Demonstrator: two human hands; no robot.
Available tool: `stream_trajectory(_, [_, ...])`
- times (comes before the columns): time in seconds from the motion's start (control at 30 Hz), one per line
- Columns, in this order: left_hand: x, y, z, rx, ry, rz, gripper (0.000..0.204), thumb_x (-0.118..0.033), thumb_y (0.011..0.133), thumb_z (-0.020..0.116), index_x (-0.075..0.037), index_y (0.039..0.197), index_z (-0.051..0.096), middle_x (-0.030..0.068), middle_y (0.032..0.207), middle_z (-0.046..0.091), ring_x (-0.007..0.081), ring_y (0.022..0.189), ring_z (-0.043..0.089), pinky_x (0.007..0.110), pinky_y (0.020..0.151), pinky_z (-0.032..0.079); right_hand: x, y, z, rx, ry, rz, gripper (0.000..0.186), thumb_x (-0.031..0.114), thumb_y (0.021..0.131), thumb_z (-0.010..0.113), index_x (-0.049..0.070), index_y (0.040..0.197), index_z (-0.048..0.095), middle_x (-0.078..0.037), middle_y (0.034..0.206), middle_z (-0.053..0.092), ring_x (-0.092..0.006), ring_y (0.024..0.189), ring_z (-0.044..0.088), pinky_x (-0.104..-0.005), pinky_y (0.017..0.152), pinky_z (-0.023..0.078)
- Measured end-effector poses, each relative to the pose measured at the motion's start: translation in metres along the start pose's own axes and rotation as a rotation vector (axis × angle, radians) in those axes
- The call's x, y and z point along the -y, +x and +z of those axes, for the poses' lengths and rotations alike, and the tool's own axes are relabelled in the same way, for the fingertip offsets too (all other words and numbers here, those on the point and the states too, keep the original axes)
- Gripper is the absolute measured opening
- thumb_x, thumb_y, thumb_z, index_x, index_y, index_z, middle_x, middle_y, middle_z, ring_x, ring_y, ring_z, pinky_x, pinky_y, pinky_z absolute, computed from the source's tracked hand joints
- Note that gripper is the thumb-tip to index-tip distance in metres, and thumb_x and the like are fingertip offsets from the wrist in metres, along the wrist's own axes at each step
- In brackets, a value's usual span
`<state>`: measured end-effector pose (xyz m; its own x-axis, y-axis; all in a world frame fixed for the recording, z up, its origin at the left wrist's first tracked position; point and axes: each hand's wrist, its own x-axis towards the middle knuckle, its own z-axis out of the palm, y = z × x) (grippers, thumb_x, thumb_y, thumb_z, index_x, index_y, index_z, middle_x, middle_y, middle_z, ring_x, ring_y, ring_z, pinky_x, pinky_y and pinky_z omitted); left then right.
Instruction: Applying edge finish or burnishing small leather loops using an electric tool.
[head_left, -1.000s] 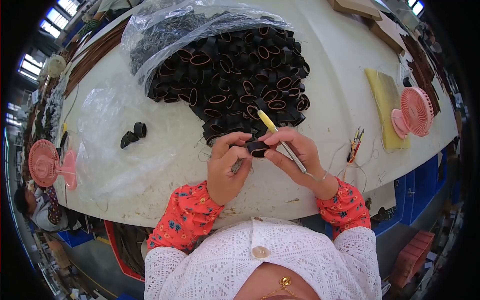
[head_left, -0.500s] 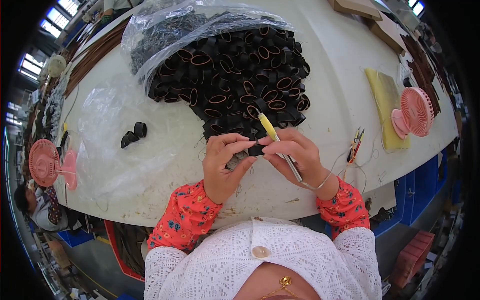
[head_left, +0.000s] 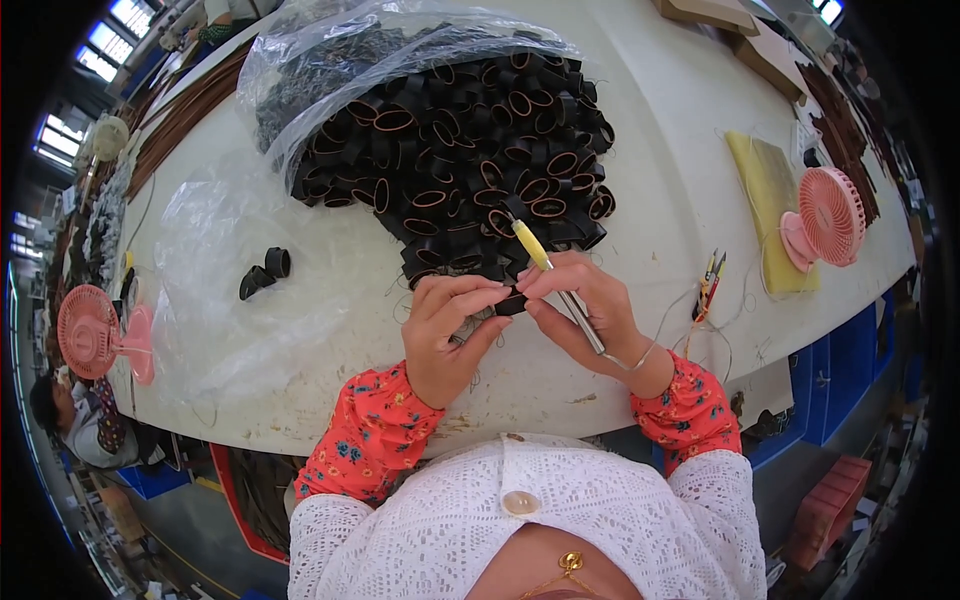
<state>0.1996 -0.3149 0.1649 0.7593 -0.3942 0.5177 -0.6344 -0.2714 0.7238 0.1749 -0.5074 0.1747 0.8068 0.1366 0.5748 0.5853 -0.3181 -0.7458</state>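
Observation:
A small black band loop (head_left: 511,302) with a tan inner edge is pinched between the fingertips of both my hands, just before the pile. My left hand (head_left: 447,330) is closed on its left end. My right hand (head_left: 590,305) closes on the other end. Through the fingers of that hand slants a corded pen-shaped tool (head_left: 530,245) with a yellow grip and a silver shaft, its tip toward the pile. Beyond my fingers lies a large heap of black band loops (head_left: 470,150), with loose threads about it. My fingertips partly cover the held loop.
A clear plastic bag (head_left: 330,70) covers the heap's back left. Several loose loops (head_left: 266,272) lie left on plastic sheeting (head_left: 215,240). Pink fans (head_left: 830,215) stand at both sides, one near a yellow packet (head_left: 765,185). Thread snips (head_left: 710,285) lie right, beside wires.
My hands stay nearly in place on the loop. The right fingers and the pen-shaped tool have shifted slightly, and the loop is tilted a little differently.

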Motion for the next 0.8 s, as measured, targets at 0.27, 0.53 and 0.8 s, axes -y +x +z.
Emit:
stream_trajectory(0.27, [0.001,-0.002,0.001,-0.003,-0.107,-0.118,0.033,-0.001,0.068,0.075,-0.007,0.099,0.067,0.0077,0.098,0.064,0.0221,0.088,0.055,0.03,0.078,0.045,-0.002,-0.004,0.0,-0.037,0.063,0.061,0.028,-0.011,0.077,0.061,0.006,0.098,0.058,-0.01,0.092,0.062,-0.0198,0.079,0.061,-0.0271,0.068,0.05])
stream_trajectory(0.53, [0.001,-0.003,0.0,-0.013,-0.2,-0.219,0.032,0.0,0.07,0.074,-0.007,0.101,0.067,0.0076,0.099,0.064,0.02,0.087,0.055,0.029,0.077,0.045,0.006,0.0,-0.008,-0.079,0.408,0.142,0.044,0.031,0.098,0.044,0.0,0.129,0.039,-0.015,0.111,0.059,-0.0207,0.106,0.057,-0.0326,0.091,0.045])
stream_trajectory(0.8, [0.002,-0.004,0.0,-0.019,-0.19,-0.209,0.031,-0.002,0.07,0.074,-0.007,0.1,0.067,0.0078,0.098,0.064,0.02,0.087,0.055,0.029,0.077,0.045,0.001,-0.006,-0.017,-0.078,0.615,0.165,0.034,0.023,0.099,0.04,-0.001,0.123,0.042,-0.016,0.1,0.06,-0.0216,0.089,0.063,-0.0375,0.089,0.047])
